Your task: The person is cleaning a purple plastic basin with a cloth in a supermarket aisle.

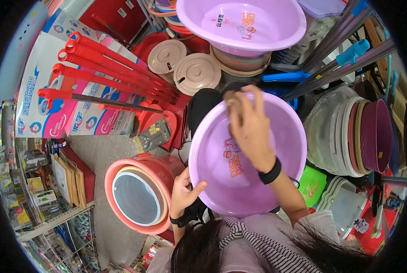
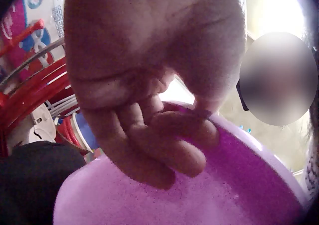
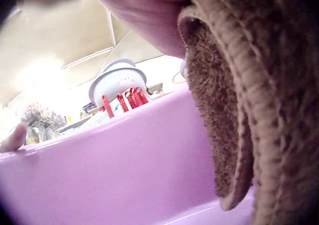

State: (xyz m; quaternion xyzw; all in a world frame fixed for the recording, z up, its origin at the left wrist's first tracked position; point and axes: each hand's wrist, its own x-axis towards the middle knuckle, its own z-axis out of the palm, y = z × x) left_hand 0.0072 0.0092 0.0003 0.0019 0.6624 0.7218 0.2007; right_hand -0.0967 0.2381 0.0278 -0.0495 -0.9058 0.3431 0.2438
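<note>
A purple basin (image 1: 276,182) with a printed cartoon on its bottom is tilted towards the person's body. The left hand (image 1: 185,191) grips its left rim, thumb on the inner side and fingers curled on the outer side. In the left wrist view those curled fingers (image 2: 164,150) overlap the basin wall (image 2: 99,195). Over the basin, the right hand (image 1: 253,132) holds a folded brown cloth (image 1: 233,109) near the far inner wall. The right wrist view has this fuzzy cloth (image 3: 219,110), with stitched edges, close to the purple wall (image 3: 124,170).
Another purple basin (image 1: 258,34) tops a stack ahead. Nested tubs (image 1: 112,200) stand left, below red-handled poles (image 1: 103,86) and cartons (image 1: 35,100). Beige lidded buckets (image 1: 199,73) sit beyond. At right are stacked basins (image 1: 376,136), mop poles (image 1: 340,63) and a green container (image 1: 310,184).
</note>
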